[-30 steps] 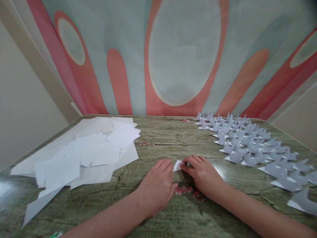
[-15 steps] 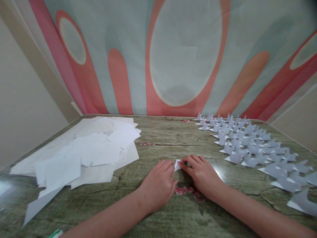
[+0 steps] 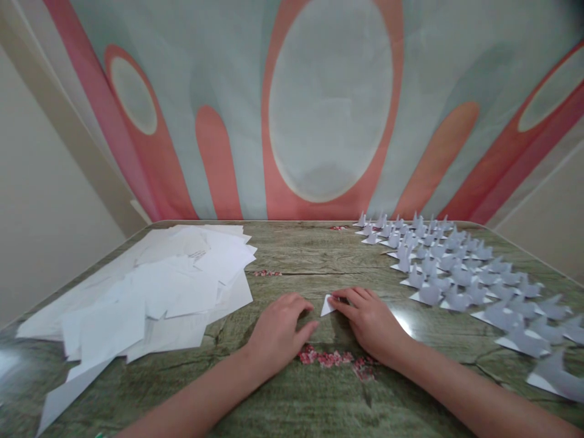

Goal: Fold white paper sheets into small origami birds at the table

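Note:
A small folded piece of white paper (image 3: 326,306) lies at the middle of the table, its pointed left part showing. My right hand (image 3: 370,318) has its thumb and fingers closed on the paper's right side, covering the rest of it. To the left, my left hand (image 3: 279,331) rests just short of the paper, apart from it. Its thumb and fingers are curved and spread, with nothing between them.
A loose pile of white paper sheets (image 3: 177,286) covers the table's left side. Several rows of folded paper birds (image 3: 460,275) stand along the right. The wood-patterned table (image 3: 301,255) meets a patterned backdrop (image 3: 331,109) at its far edge.
My left hand has let go of the folded paper and drawn back to the left, its fingers parting. My right hand stays on the paper. The view has tilted up slightly.

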